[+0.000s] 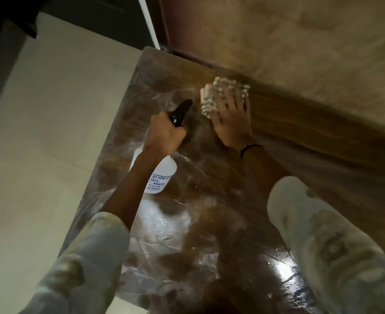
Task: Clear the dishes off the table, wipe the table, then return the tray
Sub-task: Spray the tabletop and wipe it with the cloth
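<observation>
Wiping surface: the glossy brown table (209, 223) is seen wet and streaked.
Left hand (166, 134): is curled round the neck of a white spray bottle (157, 175), near the table's left edge.
Right hand (231, 118): is pressed flat, fingers straight, on a white cloth (209, 98) at the table's far edge, against the wall (300, 53).

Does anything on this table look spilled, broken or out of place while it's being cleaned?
Nothing stands out. The left hand grips a spray bottle, and the right hand presses a cloth flat on the table. The table's clear cover shows wrinkles and glare, nothing more.
</observation>
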Available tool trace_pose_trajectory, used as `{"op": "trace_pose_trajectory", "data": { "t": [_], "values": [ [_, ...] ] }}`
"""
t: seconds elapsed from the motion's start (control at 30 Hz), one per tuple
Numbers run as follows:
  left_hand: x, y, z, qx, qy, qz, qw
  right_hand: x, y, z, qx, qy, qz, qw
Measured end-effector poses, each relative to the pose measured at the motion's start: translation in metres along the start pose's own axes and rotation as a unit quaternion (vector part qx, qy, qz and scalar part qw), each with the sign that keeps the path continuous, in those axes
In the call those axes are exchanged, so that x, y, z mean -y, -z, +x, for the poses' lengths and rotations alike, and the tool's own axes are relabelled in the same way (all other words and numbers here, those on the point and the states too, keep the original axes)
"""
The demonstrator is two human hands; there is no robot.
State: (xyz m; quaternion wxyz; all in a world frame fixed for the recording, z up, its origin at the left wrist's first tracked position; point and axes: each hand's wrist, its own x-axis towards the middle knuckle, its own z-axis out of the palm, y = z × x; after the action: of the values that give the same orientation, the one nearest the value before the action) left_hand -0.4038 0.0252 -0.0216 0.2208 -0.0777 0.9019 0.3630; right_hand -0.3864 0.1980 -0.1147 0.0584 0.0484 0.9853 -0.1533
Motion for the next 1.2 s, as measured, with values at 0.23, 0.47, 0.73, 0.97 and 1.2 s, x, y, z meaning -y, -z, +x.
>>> {"op": "trace_pose_trajectory", "data": {
  "t": [0.23,0.47,0.73,0.97,1.2],
  "values": [
    [0.006,0.013,0.012,0.010,0.025,-0.023,0.999,-0.049,0.007,-0.043,0.012,0.055,-0.012,0.998],
    [0.008,0.012,0.011,0.031,-0.017,-0.045,0.998,0.011,-0.006,0.029,-0.030,-0.077,-0.007,0.997],
    [0.008,0.023,0.023,-0.002,0.009,-0.054,0.999,0.024,-0.017,-0.019,0.006,0.062,-0.008,0.998],
    [0.012,0.041,0.049,-0.024,0.013,0.012,1.000,0.027,-0.020,-0.019,-0.005,0.052,-0.010,0.999],
    [0.027,0.059,0.066,-0.035,0.014,0.016,0.999,0.024,-0.019,-0.015,0.006,0.069,-0.013,0.997]
  ]
}}
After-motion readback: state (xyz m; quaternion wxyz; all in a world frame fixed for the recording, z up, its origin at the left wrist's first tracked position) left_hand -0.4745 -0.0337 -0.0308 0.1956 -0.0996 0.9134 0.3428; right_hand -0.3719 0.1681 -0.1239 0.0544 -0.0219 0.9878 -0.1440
